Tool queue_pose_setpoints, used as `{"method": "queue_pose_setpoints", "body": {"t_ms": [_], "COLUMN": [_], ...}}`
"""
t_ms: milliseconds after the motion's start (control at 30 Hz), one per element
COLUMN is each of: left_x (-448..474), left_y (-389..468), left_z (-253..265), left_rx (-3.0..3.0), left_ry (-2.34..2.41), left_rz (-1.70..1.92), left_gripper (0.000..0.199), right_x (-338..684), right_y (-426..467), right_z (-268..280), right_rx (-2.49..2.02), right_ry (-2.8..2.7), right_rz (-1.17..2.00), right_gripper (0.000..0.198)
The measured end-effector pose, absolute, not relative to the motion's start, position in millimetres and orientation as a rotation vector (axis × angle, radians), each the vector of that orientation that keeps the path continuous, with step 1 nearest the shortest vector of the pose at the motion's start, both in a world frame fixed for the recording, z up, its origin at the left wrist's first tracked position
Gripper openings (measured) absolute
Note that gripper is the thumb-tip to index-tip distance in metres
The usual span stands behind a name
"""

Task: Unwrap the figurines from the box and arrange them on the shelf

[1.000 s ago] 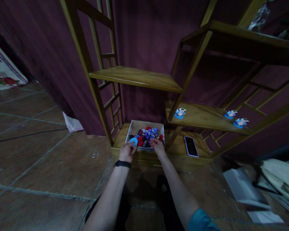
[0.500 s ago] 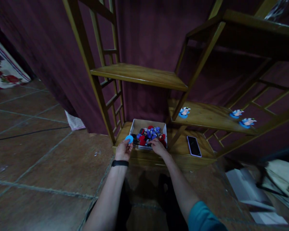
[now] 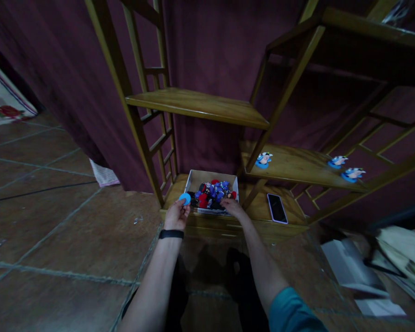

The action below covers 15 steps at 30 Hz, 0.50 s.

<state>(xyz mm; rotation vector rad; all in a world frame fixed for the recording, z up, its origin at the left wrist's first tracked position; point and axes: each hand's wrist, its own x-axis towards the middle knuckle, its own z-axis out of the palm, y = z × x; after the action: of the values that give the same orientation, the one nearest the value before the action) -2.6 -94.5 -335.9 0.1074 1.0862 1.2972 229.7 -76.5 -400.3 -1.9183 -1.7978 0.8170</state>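
My left hand (image 3: 177,215) pinches a flat, round, light-blue disc (image 3: 185,198) at the box's left front corner. A dark band circles that wrist. Inside the shallow cardboard box (image 3: 194,177) lies a heap of small toy figures (image 3: 216,190) in blue, red and black. Over the box's right front part, my right hand (image 3: 232,207) reaches into the heap with fingers stretched out and pointing down among the pieces. Its fingertips are partly hidden, and I see nothing held in it.
The box rests on the low board of a wooden shelf unit (image 3: 197,104). A phone (image 3: 277,208) lies to its right. On the middle shelf stand a blue-and-white figurine (image 3: 263,160) and two similar ones (image 3: 353,174) farther right. White boxes (image 3: 352,267) sit on the floor at right.
My right hand has shifted slightly right within the box, and its fingers have changed position over the pieces. My left hand still holds the blue disc. The view has moved slightly.
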Motion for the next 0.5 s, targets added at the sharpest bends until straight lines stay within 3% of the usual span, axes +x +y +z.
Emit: {"method": "queue_pose_setpoints", "body": {"t_ms": [100, 333, 500], "left_x": [-1.2, 2.2, 4.9], "left_y": [-94.6, -94.7, -94.4], "left_z": [-335.9, -336.4, -337.4], "left_rx": [0.125, 0.098, 0.128], "left_ry": [1.073, 1.056, 1.048], "left_rz": [1.295, 1.284, 1.281], "left_gripper": [0.01, 0.011, 0.01], "right_x": [220.6, 191.5, 182.3], "right_y": [-82.9, -93.4, -99.6], "right_z": [-398.8, -388.6, -379.1], "right_rx": [-1.978, -2.018, -1.894], "right_ry": [-1.854, -2.048, -2.154], "right_rz": [0.81, 0.682, 0.662], "right_gripper": [0.027, 0.046, 0.041]}}
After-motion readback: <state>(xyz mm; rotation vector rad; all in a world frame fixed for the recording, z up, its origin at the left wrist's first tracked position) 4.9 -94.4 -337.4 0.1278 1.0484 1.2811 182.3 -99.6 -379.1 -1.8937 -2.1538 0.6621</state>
